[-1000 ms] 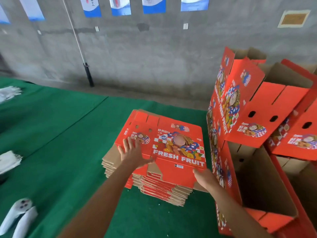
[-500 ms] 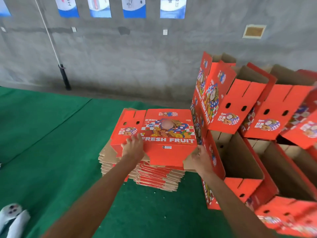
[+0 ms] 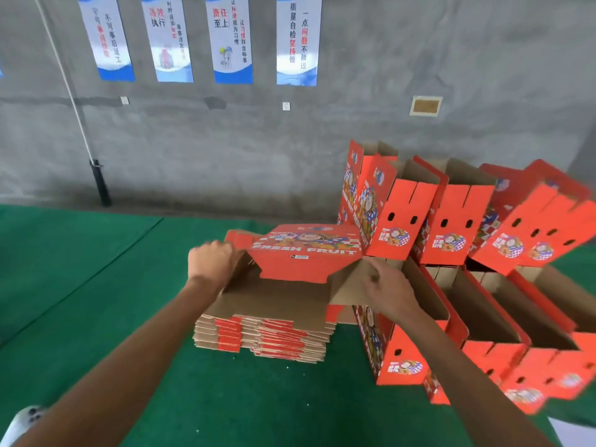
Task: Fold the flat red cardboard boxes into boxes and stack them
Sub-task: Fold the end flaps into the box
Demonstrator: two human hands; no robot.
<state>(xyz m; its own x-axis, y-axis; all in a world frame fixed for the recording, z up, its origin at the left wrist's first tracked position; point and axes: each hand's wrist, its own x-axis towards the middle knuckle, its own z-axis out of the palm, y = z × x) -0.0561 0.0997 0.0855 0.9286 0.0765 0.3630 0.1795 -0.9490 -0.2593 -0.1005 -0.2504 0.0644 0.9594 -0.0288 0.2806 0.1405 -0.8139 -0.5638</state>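
Note:
A red "FRESH FRUIT" flat box (image 3: 303,253) is lifted off the pile of flat boxes (image 3: 264,337) on the green mat. Its near edge is raised, so the brown underside shows. My left hand (image 3: 211,259) grips its left flap with curled fingers. My right hand (image 3: 385,290) holds its brown right flap. To the right stand folded red boxes (image 3: 416,217), stacked in two layers with their open tops and flaps showing.
The green mat (image 3: 96,285) covers the floor up to a grey concrete wall with posters. A black pole (image 3: 100,185) leans at the wall on the left. Something white (image 3: 25,421) lies at the bottom left corner.
Both hands have raised the top flat box from the pile and tilted it up. The view has swung up and right, showing more folded boxes.

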